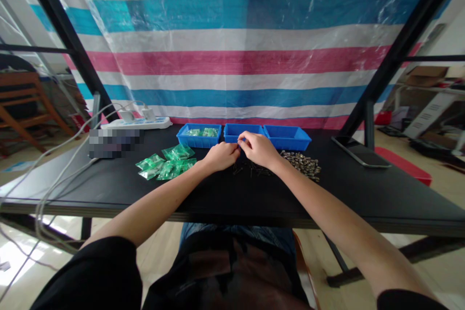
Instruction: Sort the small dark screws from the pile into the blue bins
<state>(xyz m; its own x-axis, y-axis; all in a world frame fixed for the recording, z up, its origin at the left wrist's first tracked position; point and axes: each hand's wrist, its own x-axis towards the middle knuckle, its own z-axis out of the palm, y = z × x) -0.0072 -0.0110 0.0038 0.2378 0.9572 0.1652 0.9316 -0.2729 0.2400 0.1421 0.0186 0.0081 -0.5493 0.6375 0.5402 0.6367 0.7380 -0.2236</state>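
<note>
My left hand [222, 156] and my right hand [258, 148] meet fingertip to fingertip over the black table, just in front of the middle blue bin [244, 130]. The fingers of both are pinched closed; whatever sits between them is too small to make out. Below them lie loose dark screws [254, 169]. A heap of small shiny metal parts [304, 165] spreads to the right of my right hand. Several green-printed clear packets [170, 162] lie left of my left hand. More such packets rest in the left blue bin [199, 142].
The right blue bin [288, 144] stands beside the middle one. A phone [359, 152] lies at the table's right. A white power strip [140, 124] with plugs and trailing cables [54, 184] occupies the left. Black frame posts rise at both sides before a striped sheet [232, 58].
</note>
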